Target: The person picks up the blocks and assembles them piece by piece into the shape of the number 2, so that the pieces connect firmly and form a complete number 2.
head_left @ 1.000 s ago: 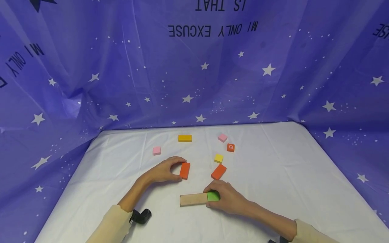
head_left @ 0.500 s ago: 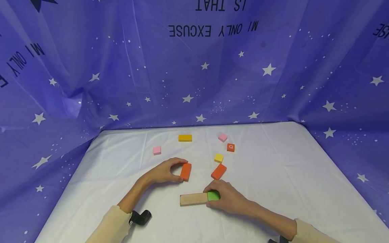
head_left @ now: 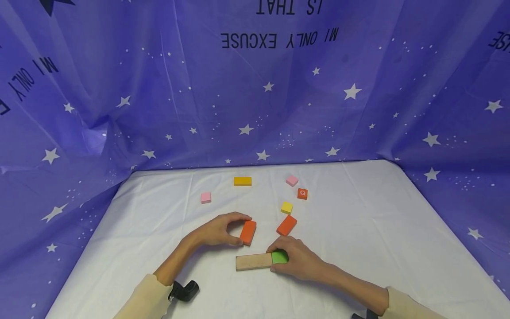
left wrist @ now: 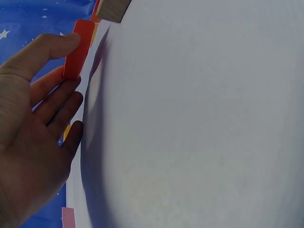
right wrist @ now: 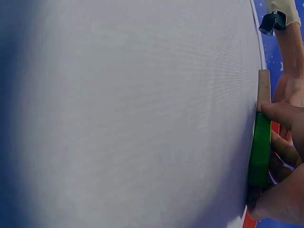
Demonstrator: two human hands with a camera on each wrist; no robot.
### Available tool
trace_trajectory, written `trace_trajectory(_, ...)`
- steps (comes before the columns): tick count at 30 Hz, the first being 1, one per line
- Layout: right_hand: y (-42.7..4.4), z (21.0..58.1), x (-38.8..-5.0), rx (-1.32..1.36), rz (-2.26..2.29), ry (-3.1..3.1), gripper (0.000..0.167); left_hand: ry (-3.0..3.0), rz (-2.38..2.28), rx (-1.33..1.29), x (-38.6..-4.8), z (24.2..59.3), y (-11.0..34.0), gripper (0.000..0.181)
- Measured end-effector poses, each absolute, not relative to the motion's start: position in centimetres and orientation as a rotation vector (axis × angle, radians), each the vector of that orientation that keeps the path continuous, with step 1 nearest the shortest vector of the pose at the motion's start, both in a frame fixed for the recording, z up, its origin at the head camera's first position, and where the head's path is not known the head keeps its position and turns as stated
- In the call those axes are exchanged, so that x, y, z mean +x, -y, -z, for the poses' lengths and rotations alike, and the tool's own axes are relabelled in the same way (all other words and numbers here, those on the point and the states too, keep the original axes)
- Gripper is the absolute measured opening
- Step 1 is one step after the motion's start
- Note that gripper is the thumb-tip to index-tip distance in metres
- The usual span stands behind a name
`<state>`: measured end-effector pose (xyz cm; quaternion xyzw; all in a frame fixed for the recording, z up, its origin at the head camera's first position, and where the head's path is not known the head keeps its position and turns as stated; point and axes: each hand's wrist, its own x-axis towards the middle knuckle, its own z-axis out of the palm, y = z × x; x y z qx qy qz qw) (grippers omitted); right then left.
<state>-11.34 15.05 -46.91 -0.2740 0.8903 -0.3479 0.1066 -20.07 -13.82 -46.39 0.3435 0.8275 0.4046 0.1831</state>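
Note:
My left hand pinches an orange-red rectangular block between thumb and fingertips. In the left wrist view that block is seen to be held above the white cloth. My right hand grips a green block, partly hidden by the fingers. Against the green block's left end lies a plain wooden block, and the two form one line. The right wrist view shows the thumb where the green block meets the wooden one.
Just beyond my right hand lies another orange-red block, with a yellow cube behind it. Farther back are an orange cube marked Q, two pink cubes and a yellow-orange block. A starry blue cloth hangs behind the table.
My left hand has moved to the right and nearer to me with the orange-red block, closer to the wooden block. My right hand has stayed in place on the green block.

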Motion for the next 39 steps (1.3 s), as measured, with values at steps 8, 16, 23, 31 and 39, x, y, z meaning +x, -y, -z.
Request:
trace_trajectory(8,-14.9,46.8,-11.3,-0.82,1.039,-2.616,0.024,-2.318,-1.084,0.984,-19.6,46.1,13.2,0.066)
trace_trajectory(16,-14.9,46.9,-11.3,-0.822,1.035,-2.624,0.024,-2.339,-1.026,1.006,-19.3,46.0,12.9,0.066)
trace_trajectory(23,-15.0,47.0,-11.4,-0.817,1.032,-2.626,0.025,-2.338,-1.005,1.013,-19.1,45.9,12.8,0.067)
trace_trajectory(31,-15.0,46.9,-11.3,-0.822,1.041,-2.626,0.025,-2.36,-0.958,1.013,-19.2,46.1,12.7,0.067)
trace_trajectory(39,-15.0,47.0,-11.3,-0.876,1.07,-2.64,0.025,-2.357,-0.952,1.019,-19.0,46.0,12.7,0.066)
